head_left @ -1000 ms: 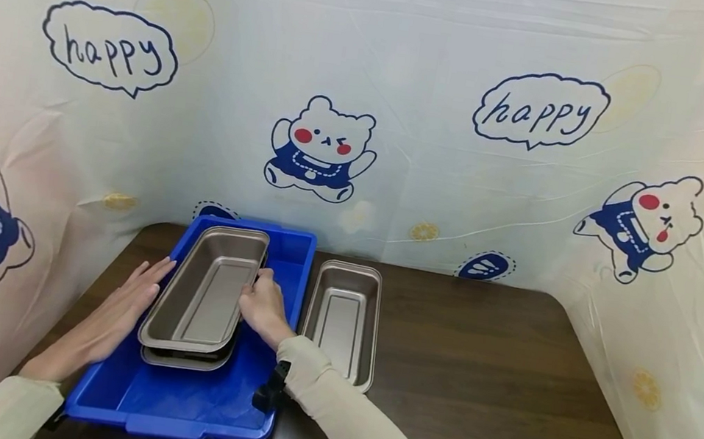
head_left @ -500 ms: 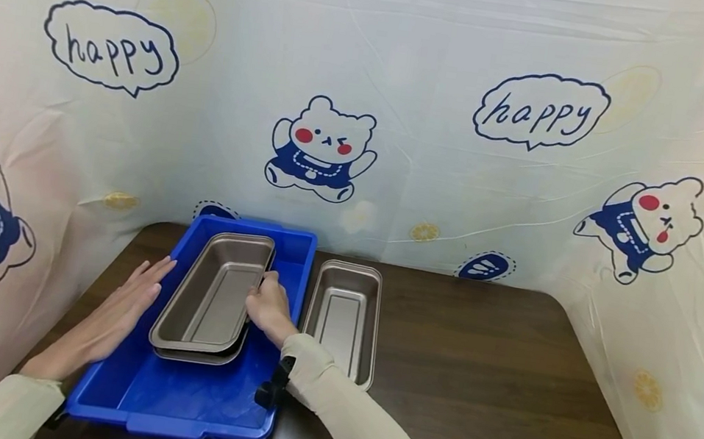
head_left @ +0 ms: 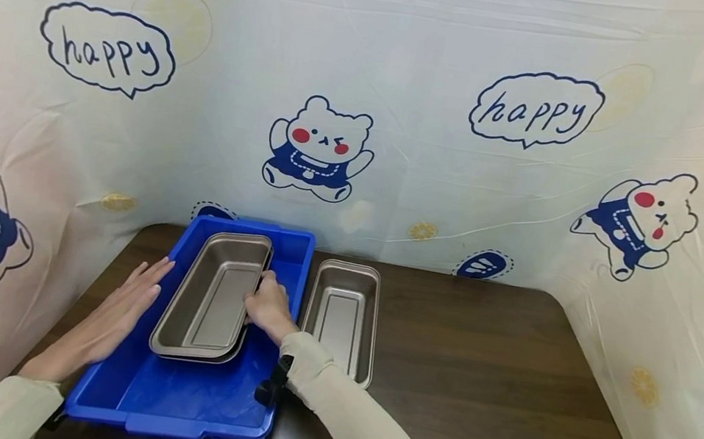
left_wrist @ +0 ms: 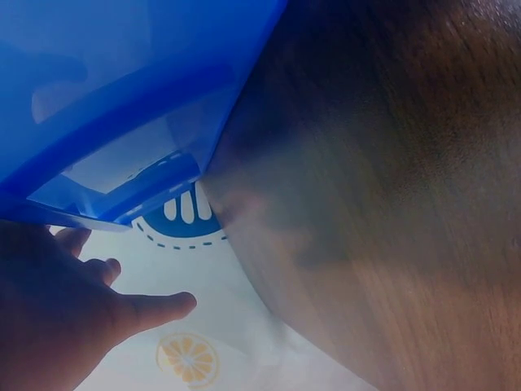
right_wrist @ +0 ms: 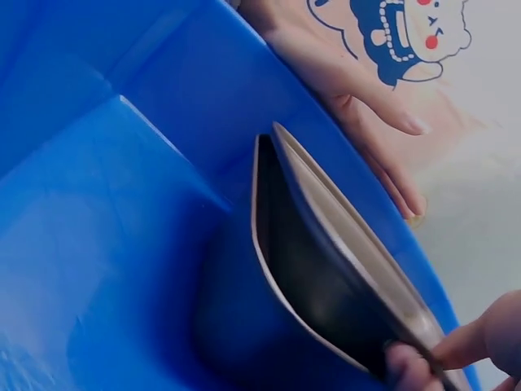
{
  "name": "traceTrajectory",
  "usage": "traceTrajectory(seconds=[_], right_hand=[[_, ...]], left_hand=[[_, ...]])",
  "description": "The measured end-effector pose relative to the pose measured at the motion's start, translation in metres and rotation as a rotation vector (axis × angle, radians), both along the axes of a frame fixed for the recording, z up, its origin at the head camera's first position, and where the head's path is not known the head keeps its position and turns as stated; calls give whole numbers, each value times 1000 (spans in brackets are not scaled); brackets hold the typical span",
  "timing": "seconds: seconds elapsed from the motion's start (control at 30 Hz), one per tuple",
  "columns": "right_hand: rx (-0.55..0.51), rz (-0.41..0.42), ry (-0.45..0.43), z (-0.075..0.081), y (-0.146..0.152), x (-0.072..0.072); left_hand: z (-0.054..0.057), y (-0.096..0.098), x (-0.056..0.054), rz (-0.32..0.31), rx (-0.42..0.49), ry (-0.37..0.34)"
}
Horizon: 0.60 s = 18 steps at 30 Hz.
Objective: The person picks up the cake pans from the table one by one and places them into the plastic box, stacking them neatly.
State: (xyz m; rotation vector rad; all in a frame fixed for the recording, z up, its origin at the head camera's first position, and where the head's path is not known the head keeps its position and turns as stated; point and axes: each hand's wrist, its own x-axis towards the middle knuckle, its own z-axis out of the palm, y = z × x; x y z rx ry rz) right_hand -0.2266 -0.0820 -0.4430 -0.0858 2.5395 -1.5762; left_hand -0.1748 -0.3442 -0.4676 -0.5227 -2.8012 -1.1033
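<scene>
And here we are inside the blue tray [head_left: 168, 396], where the upper pan [head_left: 218, 298] sits over the lower pan [head_left: 233, 357], nearer the tray's left wall than its right. The right hand [head_left: 268, 306] has the upper pan's long rim pinched between thumb and fingers, on the side facing the tray's right wall. The left hand [head_left: 119, 315] lies with fingers out straight along the tray's left wall; whether it's pressing, I can't tell.

This looks like thin metal: light, I'd say, stiff, smooth enough to slide, more likely to scratch than break. That rolled lip is the place to grab, mid-length; a one-sided pinch could let it tip, so both long rims would be steadier. The pair may wedge if squeezed together.

And look at the change! A second ago the upper pan stood higher and closer to the tray's left wall; now it's lower and shifted right, the gap at the near end much narrower. The spare pan [head_left: 341, 322], on the counter [head_left: 472, 369] just right of the tray, hasn't budged.
</scene>
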Motion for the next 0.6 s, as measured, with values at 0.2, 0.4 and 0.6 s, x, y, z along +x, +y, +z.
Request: traceTrajectory(seconds=[0.2, 0.4, 0.6], right_hand=[[73, 59, -8, 4, 4, -3], [149, 119, -28, 15, 6, -4], [71, 146, -113, 32, 6, 4]], left_hand=[[0, -1, 1, 4, -9, 1], [0, 0, 0, 6, -17, 4], [-1, 1, 2, 16, -26, -9]])
